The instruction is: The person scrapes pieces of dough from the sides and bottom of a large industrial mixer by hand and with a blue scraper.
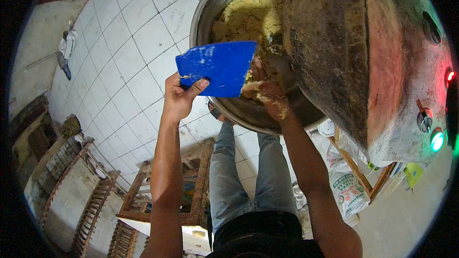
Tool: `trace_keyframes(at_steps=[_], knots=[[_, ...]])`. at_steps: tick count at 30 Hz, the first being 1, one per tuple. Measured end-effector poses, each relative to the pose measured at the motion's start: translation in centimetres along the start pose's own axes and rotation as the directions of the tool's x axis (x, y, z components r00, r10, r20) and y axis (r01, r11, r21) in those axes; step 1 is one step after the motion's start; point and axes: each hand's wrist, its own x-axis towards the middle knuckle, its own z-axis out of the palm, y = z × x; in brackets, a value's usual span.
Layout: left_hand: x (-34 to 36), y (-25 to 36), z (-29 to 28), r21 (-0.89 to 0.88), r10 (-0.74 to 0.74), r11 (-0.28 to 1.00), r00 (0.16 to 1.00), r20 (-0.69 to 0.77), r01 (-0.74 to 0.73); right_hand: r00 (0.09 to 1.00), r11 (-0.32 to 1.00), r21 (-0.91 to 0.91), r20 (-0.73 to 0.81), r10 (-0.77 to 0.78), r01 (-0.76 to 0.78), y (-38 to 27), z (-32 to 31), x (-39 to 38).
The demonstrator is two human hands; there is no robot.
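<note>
My left hand (pixel 181 94) grips a flat blue plastic dough scraper (pixel 217 68), thumb on its face, held over the near left rim of a large metal mixing bowl (pixel 203 19). White smears mark the blade. Inside the bowl lies pale yellow, crumbly dough (pixel 251 12), with browner dough beside it. My right hand (pixel 273 98) reaches down into the bowl, with yellow dough stuck to its skin. Its fingers are partly hidden behind the scraper's right edge, so whether they close on anything does not show.
A big mixer housing (pixel 330 52) overhangs the bowl's right side, with a glowing green button (pixel 437 141), a red light (pixel 450 75) and a knob (pixel 423 122). A white sack (pixel 348 192) stands below right. A wooden rack (pixel 165 186) is left of my legs on the tiled floor (pixel 129 52).
</note>
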Motion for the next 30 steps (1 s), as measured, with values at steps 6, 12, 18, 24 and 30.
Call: trace_keyframes(at_steps=[6,12,18,24,30], knots=[[-1.5,-1.5,2.7,-0.009,0.015,1.0,0.98,-0.196,-0.017,0.919,0.932,0.33,-0.395,-0.008,0.15,-1.7,4.8,0.0],[-3.1,-2.3,7.8,0.002,0.11,0.993,0.904,-0.412,-0.119,0.912,0.906,0.275,-0.348,-0.218,0.321,2.4,8.1,-0.1],[-2.5,-2.1,8.2,-0.003,0.143,0.985,0.833,-0.535,-0.171,0.91,0.759,0.595,-0.414,0.011,0.262,-1.7,9.7,-1.8],[-3.4,-2.1,8.7,-0.046,0.169,0.974,0.848,-0.503,-0.222,0.907,0.839,0.436,-0.394,-0.149,0.327,-1.9,7.3,2.2],[-2.8,-3.1,7.2,0.004,0.15,0.984,0.811,-0.565,-0.179,0.945,0.968,0.193,-0.313,-0.094,0.16,-4.0,11.7,0.0]])
